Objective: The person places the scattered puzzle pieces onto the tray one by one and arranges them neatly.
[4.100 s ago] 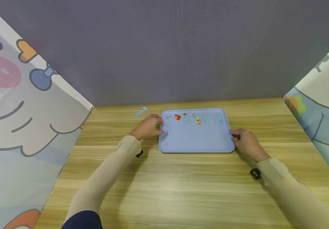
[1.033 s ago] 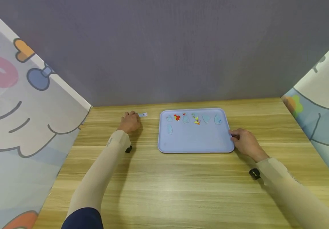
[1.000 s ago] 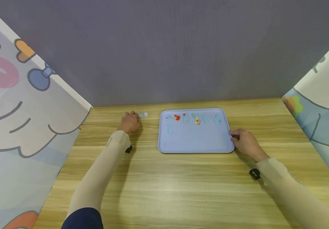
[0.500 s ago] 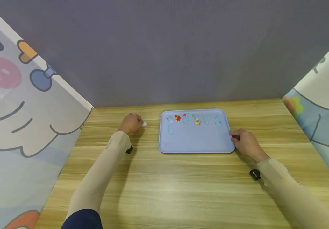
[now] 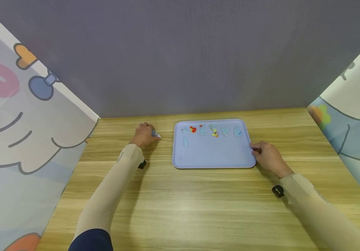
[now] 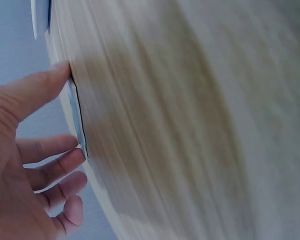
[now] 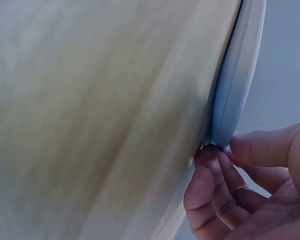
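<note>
On the wooden table, left of the tray, my left hand [image 5: 143, 135] pinches a flat, narrow light-blue printed piece [image 5: 155, 134]. In the left wrist view, the thumb is at one end of this piece [image 6: 76, 115] and fingertips at the other, close over the tabletop. My right hand [image 5: 269, 157] grips the right rim of a shallow lavender tray [image 5: 214, 155], with the thumb on the rim and curled fingers against its side. Along the tray's far side lie several small cut-out pieces, among them a red one [image 5: 193, 129]. A pale-blue piece [image 5: 185, 142] lies below them at the left.
A grey-purple panel [image 5: 198, 59] rises behind the table [image 5: 180, 202]. Cartoon-printed panels stand at the left [image 5: 7, 139] and right [image 5: 355, 104]. Bare tray surface spans the middle and near side.
My left hand set a pale-blue piece in the tray, then moved left to the loose piece. That piece has been drawn slightly nearer and turned. My right hand stays on the tray.
</note>
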### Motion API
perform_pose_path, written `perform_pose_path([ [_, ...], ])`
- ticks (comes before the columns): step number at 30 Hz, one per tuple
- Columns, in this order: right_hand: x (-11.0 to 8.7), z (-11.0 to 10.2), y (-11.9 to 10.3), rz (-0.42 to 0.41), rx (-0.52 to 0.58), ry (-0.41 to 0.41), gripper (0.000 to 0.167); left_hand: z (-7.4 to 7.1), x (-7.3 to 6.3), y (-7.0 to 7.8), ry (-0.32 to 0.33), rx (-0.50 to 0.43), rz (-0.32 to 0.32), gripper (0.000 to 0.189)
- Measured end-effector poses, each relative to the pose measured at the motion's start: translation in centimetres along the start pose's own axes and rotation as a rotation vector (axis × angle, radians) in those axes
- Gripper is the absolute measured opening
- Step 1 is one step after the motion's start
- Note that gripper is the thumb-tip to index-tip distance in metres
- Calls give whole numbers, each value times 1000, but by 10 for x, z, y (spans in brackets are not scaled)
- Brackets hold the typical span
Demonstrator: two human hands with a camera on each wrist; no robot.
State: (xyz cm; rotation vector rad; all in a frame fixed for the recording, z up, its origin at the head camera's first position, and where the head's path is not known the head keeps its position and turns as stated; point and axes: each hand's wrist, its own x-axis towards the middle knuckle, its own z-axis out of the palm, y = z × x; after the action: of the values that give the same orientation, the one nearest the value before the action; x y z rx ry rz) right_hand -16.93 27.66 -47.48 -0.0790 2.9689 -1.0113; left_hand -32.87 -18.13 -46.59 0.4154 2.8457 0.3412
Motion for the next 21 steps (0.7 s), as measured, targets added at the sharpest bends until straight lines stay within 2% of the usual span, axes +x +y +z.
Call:
perform_pose_path([
  [5, 0, 1, 0, 9, 3, -7, 31, 0, 1, 2, -7, 20, 17, 60],
  [9, 0, 1, 0, 9, 6, -8, 31, 0, 1, 2, 0, -4, 7, 59],
  [12, 0, 1, 0, 3, 6, -4, 30, 1, 1, 1, 22, -26, 22, 60],
  [21, 0, 0, -1, 14, 6, -3, 30, -1, 0, 6, 127, -39, 178, 54],
])
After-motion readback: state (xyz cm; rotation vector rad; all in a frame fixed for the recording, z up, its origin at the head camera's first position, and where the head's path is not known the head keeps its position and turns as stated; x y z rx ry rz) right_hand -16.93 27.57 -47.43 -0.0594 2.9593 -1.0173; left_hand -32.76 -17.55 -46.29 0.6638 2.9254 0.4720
